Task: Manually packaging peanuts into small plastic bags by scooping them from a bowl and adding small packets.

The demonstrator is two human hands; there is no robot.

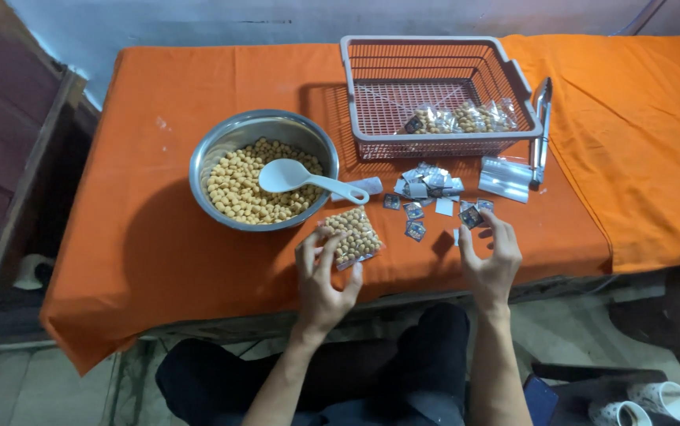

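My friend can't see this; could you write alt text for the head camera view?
A left hand holds a clear bag of beige pellets while the right hand picks a small sachet, beside a steel bowl and a grey basket.

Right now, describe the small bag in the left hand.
The small bag is a clear plastic pouch packed with round tan pellets like those in the steel bowl. It lies flat on the orange cloth, just in front of the bowl. The left hand grips its near edge with the fingers.
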